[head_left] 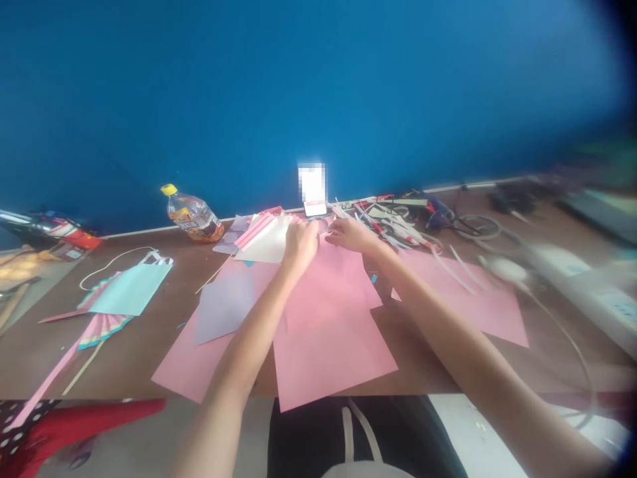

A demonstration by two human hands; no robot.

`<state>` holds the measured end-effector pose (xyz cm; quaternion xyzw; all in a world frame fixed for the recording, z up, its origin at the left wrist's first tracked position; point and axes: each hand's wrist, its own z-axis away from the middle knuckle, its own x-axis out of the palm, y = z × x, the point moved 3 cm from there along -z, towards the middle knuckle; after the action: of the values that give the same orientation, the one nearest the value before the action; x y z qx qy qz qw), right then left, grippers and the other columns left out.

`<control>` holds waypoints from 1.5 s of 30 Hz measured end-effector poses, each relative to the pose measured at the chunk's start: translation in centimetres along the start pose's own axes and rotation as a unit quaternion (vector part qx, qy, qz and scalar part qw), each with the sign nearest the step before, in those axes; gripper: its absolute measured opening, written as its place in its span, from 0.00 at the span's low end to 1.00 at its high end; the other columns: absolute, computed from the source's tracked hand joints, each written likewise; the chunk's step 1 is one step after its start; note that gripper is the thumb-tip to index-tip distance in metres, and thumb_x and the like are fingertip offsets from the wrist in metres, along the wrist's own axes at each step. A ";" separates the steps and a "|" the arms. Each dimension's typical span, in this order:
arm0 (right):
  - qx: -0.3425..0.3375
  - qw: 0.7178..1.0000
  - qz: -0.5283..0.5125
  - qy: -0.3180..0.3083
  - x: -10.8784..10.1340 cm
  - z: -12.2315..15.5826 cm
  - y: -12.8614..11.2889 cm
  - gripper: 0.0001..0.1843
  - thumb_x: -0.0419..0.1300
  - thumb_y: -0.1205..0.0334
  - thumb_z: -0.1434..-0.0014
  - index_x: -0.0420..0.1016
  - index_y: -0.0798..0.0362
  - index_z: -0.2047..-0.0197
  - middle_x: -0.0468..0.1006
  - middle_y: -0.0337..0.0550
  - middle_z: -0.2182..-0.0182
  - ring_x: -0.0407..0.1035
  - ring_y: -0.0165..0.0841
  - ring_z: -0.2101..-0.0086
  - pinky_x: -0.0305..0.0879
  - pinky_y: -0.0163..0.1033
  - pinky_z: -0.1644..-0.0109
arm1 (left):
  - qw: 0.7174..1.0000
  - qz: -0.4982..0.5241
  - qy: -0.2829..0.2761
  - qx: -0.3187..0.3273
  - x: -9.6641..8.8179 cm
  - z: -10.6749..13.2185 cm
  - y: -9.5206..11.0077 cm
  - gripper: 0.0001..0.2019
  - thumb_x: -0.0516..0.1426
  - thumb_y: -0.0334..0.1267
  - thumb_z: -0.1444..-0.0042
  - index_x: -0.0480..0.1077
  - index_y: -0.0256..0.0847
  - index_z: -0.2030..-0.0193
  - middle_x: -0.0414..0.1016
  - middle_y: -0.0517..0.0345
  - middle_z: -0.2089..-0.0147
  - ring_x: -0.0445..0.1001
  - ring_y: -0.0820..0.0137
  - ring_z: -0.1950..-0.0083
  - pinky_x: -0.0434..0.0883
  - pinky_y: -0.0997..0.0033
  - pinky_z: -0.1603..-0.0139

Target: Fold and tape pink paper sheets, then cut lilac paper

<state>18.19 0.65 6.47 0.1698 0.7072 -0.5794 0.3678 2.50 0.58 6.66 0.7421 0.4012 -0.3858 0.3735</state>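
A pink sheet of paper (pixel 333 312) lies in front of me, its near corner reaching past the table's front edge. At its far end my left hand (pixel 301 244) has its fingers curled closed on the paper; the fingertips are partly hidden. Just right of it, my right hand (pixel 351 234) pinches the same far edge between thumb and fingers. A small pale bit shows between the two hands, too blurred to name. Under and beside the sheet are more pink paper (pixel 186 362) and a lilac piece (pixel 223 307).
A phone (pixel 314 207) stands against the blue wall. Left are a tilted bottle (pixel 194 219) and a light-blue paper bag (pixel 132 289). Cream paper (pixel 266 245) lies beyond my left hand. Paper strips (pixel 398 226), another pink sheet (pixel 468 292) and a white cable (pixel 562 332) lie right.
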 end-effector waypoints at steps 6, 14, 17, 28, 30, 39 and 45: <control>0.024 0.996 -0.089 -0.017 -0.6 -0.1 0.9 0.06 0.55 0.67 0.40 0.73 0.55 0.66 0.81 0.43 0.68 0.72 0.27 0.74 0.65 0.33 0.67 | 0.981 0.087 -0.164 0.058 0.1 -0.2 -2.9 0.18 0.59 0.28 0.53 0.70 0.42 0.54 0.75 0.47 0.51 0.72 0.55 0.50 0.69 0.62 0.53; 0.011 0.995 -0.098 -0.028 -0.7 0.6 -0.2 0.07 0.56 0.65 0.38 0.74 0.56 0.67 0.80 0.43 0.72 0.71 0.28 0.76 0.65 0.34 0.68 | 0.981 0.121 -0.149 0.039 2.0 0.0 -3.6 0.13 0.65 0.38 0.56 0.73 0.41 0.62 0.75 0.48 0.58 0.72 0.55 0.54 0.69 0.62 0.53; 0.004 0.996 -0.089 -0.031 -0.8 0.7 -0.5 0.07 0.56 0.65 0.38 0.74 0.56 0.66 0.80 0.43 0.73 0.70 0.27 0.77 0.65 0.34 0.69 | 0.983 0.093 -0.159 0.013 2.0 -0.3 -3.9 0.14 0.66 0.38 0.59 0.74 0.41 0.63 0.75 0.47 0.57 0.71 0.53 0.53 0.69 0.61 0.53; 0.003 0.995 -0.041 -0.088 -1.4 1.2 -1.4 0.06 0.56 0.67 0.41 0.76 0.55 0.66 0.80 0.44 0.71 0.73 0.29 0.75 0.65 0.32 0.72 | 0.949 0.193 -0.245 -0.038 1.8 0.1 -4.5 0.09 0.59 0.39 0.50 0.65 0.43 0.63 0.73 0.57 0.63 0.70 0.66 0.63 0.66 0.68 0.62; 0.030 0.997 -0.017 -0.074 -1.6 1.3 -1.3 0.06 0.57 0.68 0.42 0.76 0.55 0.67 0.79 0.44 0.71 0.72 0.29 0.75 0.63 0.32 0.73 | 0.944 0.224 -0.239 -0.033 1.7 0.3 -4.8 0.09 0.58 0.40 0.48 0.64 0.43 0.61 0.72 0.58 0.62 0.70 0.68 0.64 0.65 0.69 0.63; 0.010 0.999 0.037 -0.019 -1.7 0.6 0.4 0.11 0.56 0.69 0.43 0.81 0.55 0.64 0.78 0.42 0.75 0.67 0.28 0.77 0.61 0.33 0.71 | 0.921 0.328 -0.206 -0.040 2.5 0.3 -6.0 0.19 0.59 0.49 0.45 0.70 0.42 0.50 0.76 0.54 0.59 0.73 0.66 0.61 0.67 0.69 0.61; 0.040 0.999 0.026 -0.012 -2.1 0.3 1.6 0.15 0.56 0.70 0.42 0.82 0.54 0.57 0.79 0.42 0.74 0.67 0.27 0.78 0.62 0.32 0.70 | 0.904 0.372 -0.212 -0.019 3.3 0.2 -6.4 0.25 0.54 0.56 0.40 0.75 0.35 0.51 0.77 0.51 0.62 0.73 0.66 0.65 0.68 0.68 0.61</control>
<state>20.82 1.21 6.85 0.1960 0.6741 -0.5995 0.3845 -1.96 4.01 2.15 0.7307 0.0145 -0.3599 0.5799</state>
